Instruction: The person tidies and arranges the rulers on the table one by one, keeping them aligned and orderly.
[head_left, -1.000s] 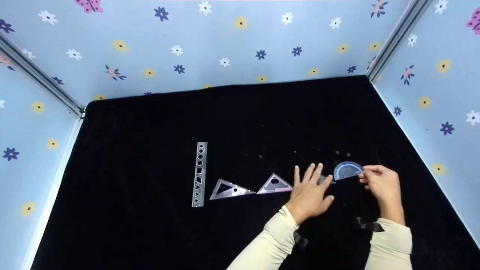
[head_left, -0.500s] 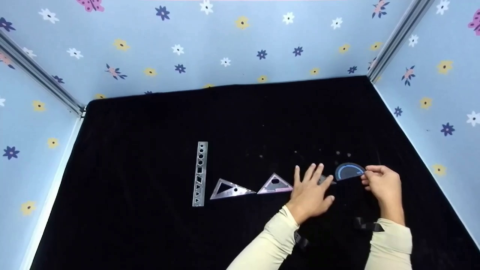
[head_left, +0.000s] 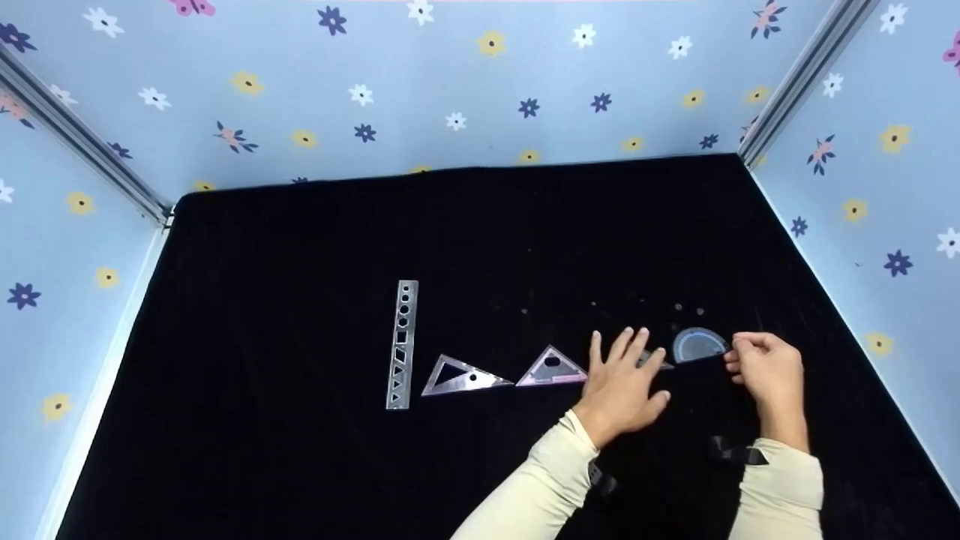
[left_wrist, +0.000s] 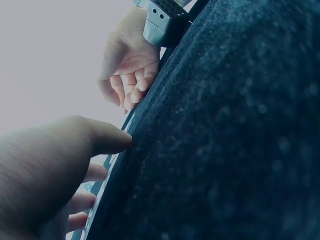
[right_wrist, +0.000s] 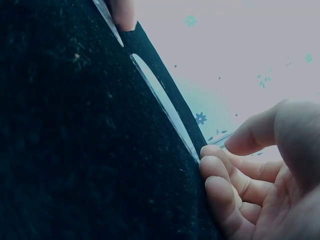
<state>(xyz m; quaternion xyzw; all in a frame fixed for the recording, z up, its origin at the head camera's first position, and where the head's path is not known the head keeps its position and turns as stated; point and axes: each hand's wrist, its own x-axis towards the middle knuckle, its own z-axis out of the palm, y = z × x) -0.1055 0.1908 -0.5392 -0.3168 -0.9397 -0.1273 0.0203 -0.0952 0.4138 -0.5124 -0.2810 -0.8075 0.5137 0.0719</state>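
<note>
A clear protractor [head_left: 699,346] with a blue scale lies flat on the black cloth. The curled fingers of my right hand [head_left: 766,371] are at its right corner. In the right wrist view the fingertips [right_wrist: 212,165] meet the protractor's end [right_wrist: 165,107], with the thumb a little apart. My left hand [head_left: 619,390] rests palm down with fingers spread, partly covering a clear set square [head_left: 655,360] whose right tip points toward the protractor. Left of that hand lie a pink-marked set square [head_left: 551,369] and a second, longer set square [head_left: 463,376], nearly tip to tip.
A clear ruler [head_left: 402,345] with cut-out shapes lies upright at the left end of the row. Small specks dot the black cloth [head_left: 300,315]. Flower-patterned walls [head_left: 450,82] enclose the back and both sides.
The protractor has shifted slightly right, and its sheen has changed from bright to dark to grey. Both hands keep almost the same place, and the whole view has drifted slightly.
</note>
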